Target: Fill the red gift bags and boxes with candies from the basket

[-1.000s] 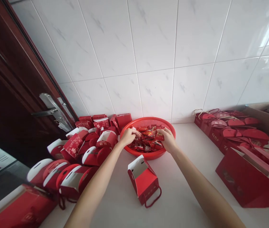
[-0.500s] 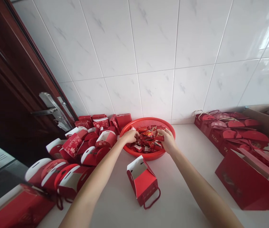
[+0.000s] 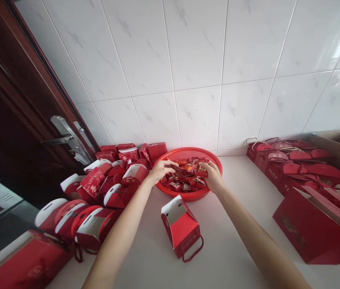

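One open red box (image 3: 185, 230) lies on the table (image 3: 215, 233) just on the near side of the red basket (image 3: 188, 196). Its long axis runs away from the basket toward the viewer, slanting slightly rightward; the open, white-lined end points to the basket, and the end with the cord handle (image 3: 202, 242) points away from it. Small wrapped packets (image 3: 185, 186) fill the basket. The hands are apart, on opposite sides of the basket. The left hand (image 3: 160, 170), over its left rim, has fingers extended and slightly parted from the thumb, reaching over the packets; whether it grips one cannot be told. The right hand (image 3: 213, 176), over the right rim, is nearly closed, pinching a red packet (image 3: 201, 173) between thumb and fingers. Red cartons (image 3: 129, 195) stand left of the basket; handled boxes (image 3: 274, 172) stand to its right.
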Demonstrator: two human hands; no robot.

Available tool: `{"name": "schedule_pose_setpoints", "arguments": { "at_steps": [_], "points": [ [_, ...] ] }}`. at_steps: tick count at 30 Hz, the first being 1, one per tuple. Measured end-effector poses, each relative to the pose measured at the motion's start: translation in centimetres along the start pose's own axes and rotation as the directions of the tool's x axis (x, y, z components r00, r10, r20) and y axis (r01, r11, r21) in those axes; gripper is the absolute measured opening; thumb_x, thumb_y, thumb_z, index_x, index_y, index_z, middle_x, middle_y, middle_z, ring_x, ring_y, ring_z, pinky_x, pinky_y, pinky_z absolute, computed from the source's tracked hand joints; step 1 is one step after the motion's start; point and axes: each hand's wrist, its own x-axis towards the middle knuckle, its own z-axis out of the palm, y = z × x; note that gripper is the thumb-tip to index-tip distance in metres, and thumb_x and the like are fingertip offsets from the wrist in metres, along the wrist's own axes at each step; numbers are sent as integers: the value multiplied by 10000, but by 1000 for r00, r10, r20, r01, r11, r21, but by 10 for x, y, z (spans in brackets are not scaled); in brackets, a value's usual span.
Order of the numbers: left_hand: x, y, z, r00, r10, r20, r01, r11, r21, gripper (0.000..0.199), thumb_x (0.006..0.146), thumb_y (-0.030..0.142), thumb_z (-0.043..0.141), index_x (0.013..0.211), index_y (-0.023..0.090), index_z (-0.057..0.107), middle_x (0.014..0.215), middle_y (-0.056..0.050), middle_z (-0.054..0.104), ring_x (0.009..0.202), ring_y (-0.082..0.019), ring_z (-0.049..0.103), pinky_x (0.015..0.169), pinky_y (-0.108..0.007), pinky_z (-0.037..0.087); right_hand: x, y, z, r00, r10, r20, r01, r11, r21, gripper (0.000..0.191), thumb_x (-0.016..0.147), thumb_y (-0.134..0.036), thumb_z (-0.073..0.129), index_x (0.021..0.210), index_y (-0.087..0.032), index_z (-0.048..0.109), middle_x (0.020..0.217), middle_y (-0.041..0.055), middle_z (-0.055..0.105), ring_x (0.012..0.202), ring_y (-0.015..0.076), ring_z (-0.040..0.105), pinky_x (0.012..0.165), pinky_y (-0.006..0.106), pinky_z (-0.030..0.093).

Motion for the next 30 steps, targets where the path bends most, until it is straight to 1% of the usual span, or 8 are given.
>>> {"name": "schedule_pose_setpoints", "arguments": {
  "at_steps": [3, 6, 10, 17, 21, 23, 26, 30],
  "points": [
    [0, 0, 5, 1000, 16, -25, -18, 997, -73, 156, 557, 195, 701, 695, 193, 773, 991, -64, 759, 1029, -256, 646, 937, -367, 476, 0, 0, 0, 1000, -23, 19, 23, 1000, 3, 173, 613, -339, 742, 633, -205, 635, 712, 30, 698, 679, 181, 636, 603, 289, 535],
    [0, -3, 9, 999, 48, -23, -51, 987, -151, 92, 562, 197, 715, 647, 182, 748, 998, -73, 759, 1076, -262, 642, 976, -373, 463, 1, 1, 1, 999, -24, 38, 23, 1000, 16, 179, 608, -348, 741, 638, -204, 638, 707, 29, 691, 694, 189, 642, 637, 306, 553],
    [-3, -5, 14, 998, 60, 13, -56, 981, -187, 100, 574, 196, 717, 671, 175, 734, 855, -52, 761, 960, -244, 677, 946, -379, 489, 1, 0, 2, 999, -9, 53, 8, 1000, 14, 170, 604, -344, 727, 646, -208, 635, 701, 24, 684, 694, 191, 644, 639, 315, 561],
    [-7, 1, 22, 997, 59, -44, -65, 987, -148, 184, 581, 208, 650, 732, 176, 750, 861, -40, 767, 876, -209, 662, 847, -316, 514, 3, 3, 0, 999, 10, 46, -10, 1000, 1, 119, 623, -305, 681, 668, -201, 643, 733, 28, 707, 696, 178, 647, 604, 280, 546],
    [-10, 2, 23, 1000, -7, 14, 10, 981, -193, 334, 553, 196, 636, 856, 174, 775, 911, -42, 766, 752, -164, 631, 700, -271, 513, 4, 5, -2, 998, 10, 55, -10, 1000, -8, 144, 640, -325, 696, 715, -211, 652, 741, 23, 714, 694, 180, 653, 596, 286, 549],
    [-11, 2, 23, 999, -21, 25, 27, 973, -228, 352, 562, 214, 687, 900, 170, 774, 952, -48, 763, 733, -148, 632, 696, -266, 515, 4, 6, -3, 997, 3, 75, -2, 1000, -9, 186, 646, -355, 721, 744, -209, 662, 777, 29, 724, 714, 187, 667, 621, 299, 560],
    [-12, 0, 23, 1000, -4, 16, 8, 973, -229, 397, 570, 253, 783, 955, 158, 760, 1048, -71, 752, 818, -168, 668, 769, -286, 531, 4, 7, -3, 993, -15, 115, 14, 1000, 5, 249, 647, -391, 756, 795, -203, 685, 866, 47, 739, 776, 204, 692, 665, 316, 574],
    [-13, -1, 24, 999, 50, 14, -46, 975, -219, 494, 574, 243, 815, 1057, 173, 736, 1235, -97, 697, 1031, -237, 668, 841, -313, 545, 3, 6, -1, 993, -14, 115, 12, 1000, 20, 300, 636, -411, 784, 836, -205, 695, 914, 57, 745, 809, 218, 705, 684, 329, 584]
  ]
}}
